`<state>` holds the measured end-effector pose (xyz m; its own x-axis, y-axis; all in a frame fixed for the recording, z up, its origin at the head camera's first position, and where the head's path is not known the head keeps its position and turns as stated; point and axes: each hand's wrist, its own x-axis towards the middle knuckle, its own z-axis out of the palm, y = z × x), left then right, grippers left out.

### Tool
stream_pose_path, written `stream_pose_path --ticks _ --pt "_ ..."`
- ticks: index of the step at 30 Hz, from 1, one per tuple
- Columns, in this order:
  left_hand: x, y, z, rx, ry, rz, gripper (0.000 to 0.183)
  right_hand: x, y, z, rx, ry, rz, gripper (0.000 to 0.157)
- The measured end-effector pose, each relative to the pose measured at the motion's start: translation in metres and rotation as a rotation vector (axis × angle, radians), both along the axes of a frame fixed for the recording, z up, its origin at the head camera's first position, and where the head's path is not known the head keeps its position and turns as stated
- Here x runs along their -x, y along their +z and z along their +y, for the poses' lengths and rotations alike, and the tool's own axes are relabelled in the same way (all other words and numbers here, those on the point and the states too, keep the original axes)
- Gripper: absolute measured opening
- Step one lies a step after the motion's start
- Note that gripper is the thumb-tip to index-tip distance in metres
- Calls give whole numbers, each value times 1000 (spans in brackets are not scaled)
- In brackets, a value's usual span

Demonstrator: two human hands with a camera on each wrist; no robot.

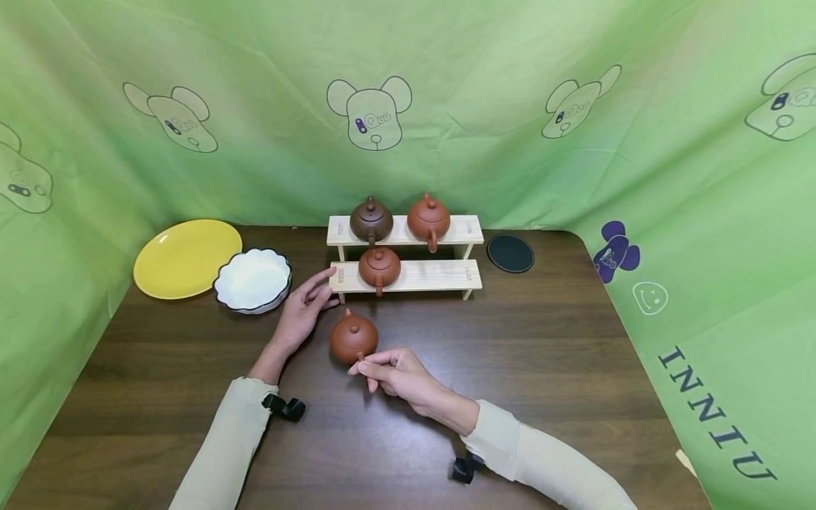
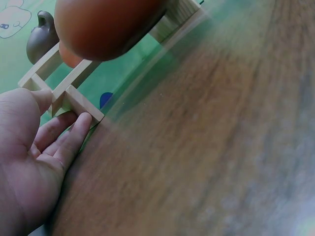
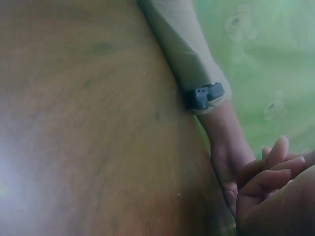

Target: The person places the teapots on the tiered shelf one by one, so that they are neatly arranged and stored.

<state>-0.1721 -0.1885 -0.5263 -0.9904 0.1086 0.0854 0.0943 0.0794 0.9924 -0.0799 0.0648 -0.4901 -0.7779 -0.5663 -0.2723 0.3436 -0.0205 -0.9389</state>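
A reddish-brown teapot point(image 1: 353, 338) with a lid is over the table in front of the wooden stand, its spout pointing away. My right hand point(image 1: 408, 379) pinches its handle between thumb and fingers. At the left end of the two-tier wooden stand point(image 1: 440, 275), my left hand point(image 1: 301, 312) holds the lower shelf's end, fingers against the plank and leg. The left wrist view shows that hand point(image 2: 34, 157) there, the teapot point(image 2: 108, 24) looming above. In the right wrist view the teapot is hidden; curled fingers point(image 3: 270, 182) show at the lower right.
On the upper shelf stand a dark brown teapot point(image 1: 371, 221) and a reddish one point(image 1: 428, 219); another reddish teapot point(image 1: 380, 268) occupies the lower shelf. Left of the stand are a white scalloped bowl point(image 1: 253, 280) and a yellow plate point(image 1: 185, 258). A black round coaster point(image 1: 511, 253) lies to its right.
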Motion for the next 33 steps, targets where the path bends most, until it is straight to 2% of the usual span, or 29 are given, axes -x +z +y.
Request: stream_pose_path --ticks 21,33 --pt "-1 0 0 -20 1 12 46 -5 27 27 6 -35 110 34" --pt "-1 1 1 -15 -4 -1 47 -1 37 49 -2 -95 140 33"
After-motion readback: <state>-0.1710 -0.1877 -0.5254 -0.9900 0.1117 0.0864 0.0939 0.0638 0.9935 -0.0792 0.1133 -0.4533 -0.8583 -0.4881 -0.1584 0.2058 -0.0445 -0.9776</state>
